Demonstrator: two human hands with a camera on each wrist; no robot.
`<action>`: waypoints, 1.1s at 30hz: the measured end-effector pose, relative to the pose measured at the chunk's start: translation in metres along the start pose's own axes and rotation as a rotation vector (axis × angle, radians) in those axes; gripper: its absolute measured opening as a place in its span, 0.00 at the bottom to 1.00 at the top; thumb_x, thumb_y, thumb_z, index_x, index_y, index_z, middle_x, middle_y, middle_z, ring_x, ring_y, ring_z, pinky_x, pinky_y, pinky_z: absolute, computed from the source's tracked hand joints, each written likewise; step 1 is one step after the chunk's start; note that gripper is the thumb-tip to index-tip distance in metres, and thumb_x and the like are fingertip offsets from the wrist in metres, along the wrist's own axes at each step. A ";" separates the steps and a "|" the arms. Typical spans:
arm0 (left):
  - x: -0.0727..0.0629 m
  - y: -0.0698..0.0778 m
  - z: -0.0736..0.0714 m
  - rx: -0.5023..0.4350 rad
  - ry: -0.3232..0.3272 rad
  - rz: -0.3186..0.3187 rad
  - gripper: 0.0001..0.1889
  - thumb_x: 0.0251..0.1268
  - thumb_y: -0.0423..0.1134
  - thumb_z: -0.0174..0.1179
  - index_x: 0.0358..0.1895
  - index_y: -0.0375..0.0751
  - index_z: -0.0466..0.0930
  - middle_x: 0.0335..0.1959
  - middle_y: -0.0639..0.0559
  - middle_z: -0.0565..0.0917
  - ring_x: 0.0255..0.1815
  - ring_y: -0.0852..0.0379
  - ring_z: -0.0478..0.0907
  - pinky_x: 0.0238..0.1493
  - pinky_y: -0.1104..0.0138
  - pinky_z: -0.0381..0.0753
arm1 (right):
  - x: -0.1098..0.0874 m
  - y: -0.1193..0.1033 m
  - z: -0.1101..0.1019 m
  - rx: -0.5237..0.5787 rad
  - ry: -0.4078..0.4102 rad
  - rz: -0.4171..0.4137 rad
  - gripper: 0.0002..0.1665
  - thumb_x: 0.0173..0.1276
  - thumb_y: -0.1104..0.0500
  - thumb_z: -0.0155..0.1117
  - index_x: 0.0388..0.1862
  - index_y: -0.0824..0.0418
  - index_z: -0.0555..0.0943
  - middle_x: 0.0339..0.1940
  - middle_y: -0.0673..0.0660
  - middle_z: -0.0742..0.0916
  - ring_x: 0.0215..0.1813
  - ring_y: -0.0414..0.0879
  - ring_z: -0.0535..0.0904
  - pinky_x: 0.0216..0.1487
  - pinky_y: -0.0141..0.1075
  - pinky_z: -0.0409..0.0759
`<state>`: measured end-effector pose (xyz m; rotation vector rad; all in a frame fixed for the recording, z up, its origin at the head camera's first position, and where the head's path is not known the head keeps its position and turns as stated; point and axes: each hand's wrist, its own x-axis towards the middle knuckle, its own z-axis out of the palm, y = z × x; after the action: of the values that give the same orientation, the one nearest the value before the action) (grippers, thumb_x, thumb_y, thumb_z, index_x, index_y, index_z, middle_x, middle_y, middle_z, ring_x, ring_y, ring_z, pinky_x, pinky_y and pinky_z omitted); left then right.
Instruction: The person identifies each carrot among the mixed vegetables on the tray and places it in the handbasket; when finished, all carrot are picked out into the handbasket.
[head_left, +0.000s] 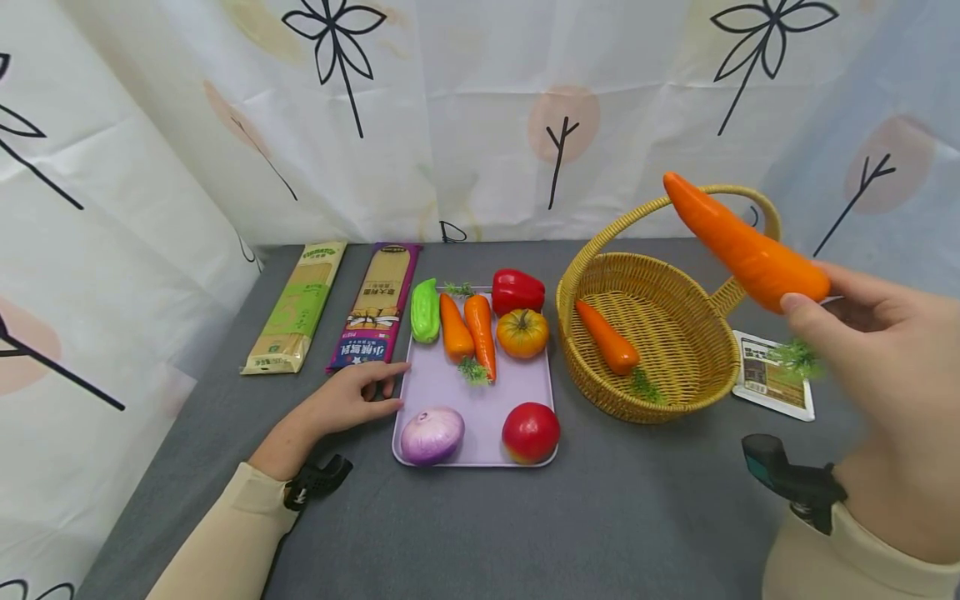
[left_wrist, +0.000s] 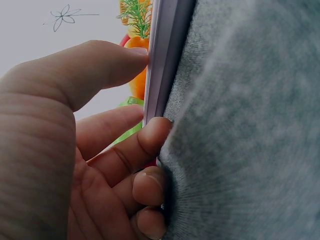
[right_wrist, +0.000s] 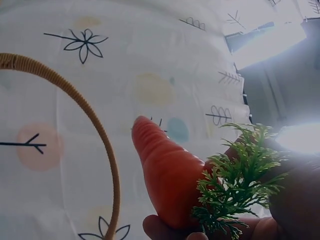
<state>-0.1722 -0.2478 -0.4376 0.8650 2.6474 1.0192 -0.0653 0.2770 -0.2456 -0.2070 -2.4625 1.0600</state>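
Observation:
My right hand (head_left: pixel 877 358) holds an orange carrot (head_left: pixel 738 237) up by its thick end, above the right side of the wicker basket (head_left: pixel 566 362). Its tip points up and left, and green leaves (right_wrist: pixel 240 180) stick out beside the palm. Another carrot (head_left: pixel 606 337) lies inside the basket. At the left edge of the lilac tray (head_left: pixel 480 417), the fingertips of my left hand (head_left: pixel 348 400) touch the rim. On that tray lie two carrots (head_left: pixel 480 325), a green pepper (head_left: pixel 425 312), a red bell pepper (head_left: pixel 517 290), a small pumpkin (head_left: pixel 522 333), an onion (head_left: pixel 432 435) and a tomato (head_left: pixel 531 433).
Two noodle packs, one green (head_left: pixel 296 308) and one purple (head_left: pixel 375 304), lie left of the tray. A white-edged packet (head_left: pixel 776 379) sits right of the basket. The basket's tall handle (head_left: pixel 600 237) arches over it. Patterned cloth (head_left: pixel 480 108) hangs behind the grey table (head_left: pixel 600 517).

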 end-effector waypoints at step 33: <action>0.001 -0.002 0.000 -0.010 -0.003 -0.006 0.28 0.67 0.42 0.71 0.68 0.40 0.78 0.35 0.56 0.75 0.29 0.59 0.69 0.31 0.67 0.68 | 0.045 0.037 0.008 -0.159 -0.368 0.140 0.43 0.76 0.37 0.56 0.73 0.71 0.71 0.58 0.69 0.81 0.52 0.55 0.67 0.46 0.48 0.63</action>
<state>-0.1738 -0.2484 -0.4387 0.8555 2.6379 1.0282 -0.1098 0.3115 -0.2619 -0.2557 -2.9047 1.0350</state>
